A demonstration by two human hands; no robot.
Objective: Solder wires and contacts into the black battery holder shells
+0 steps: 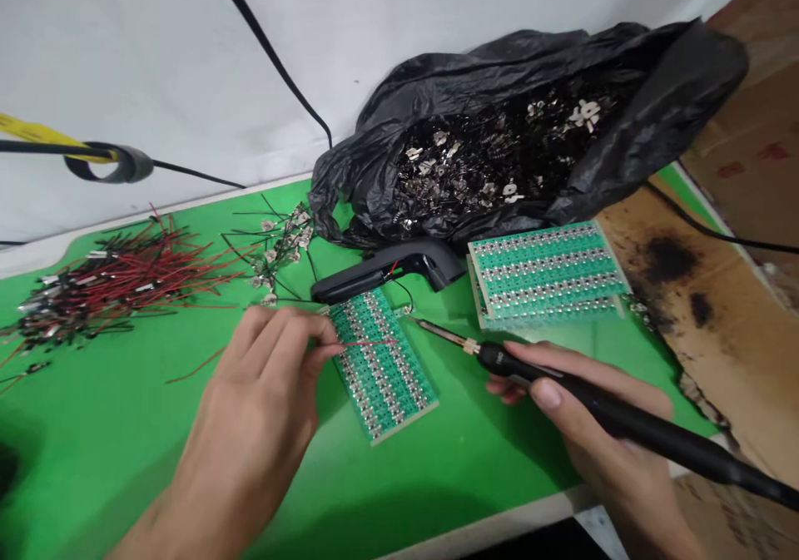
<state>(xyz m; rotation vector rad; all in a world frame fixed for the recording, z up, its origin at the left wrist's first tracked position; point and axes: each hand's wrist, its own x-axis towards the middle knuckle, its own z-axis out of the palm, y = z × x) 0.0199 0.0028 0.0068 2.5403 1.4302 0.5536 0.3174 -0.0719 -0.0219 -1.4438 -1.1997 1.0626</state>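
My left hand (255, 402) pinches a thin red wire (368, 343) between thumb and fingers, and the wire's end lies across a green circuit board panel (380, 366) with rows of silver pads. My right hand (580, 402) grips a black soldering iron (599, 393) like a pen. Its metal tip (437, 333) points left and stops just beside the panel's upper right corner. I cannot tell whether the tip touches the board.
A stack of similar panels (546, 273) lies to the right, below a black plastic bag (499, 152) of metal terminals. A black pistol-grip tool (387, 269) rests on the green mat (125, 427). A heap of red and black wires (125, 281) lies left. Scorched cardboard (674, 294) lies right.
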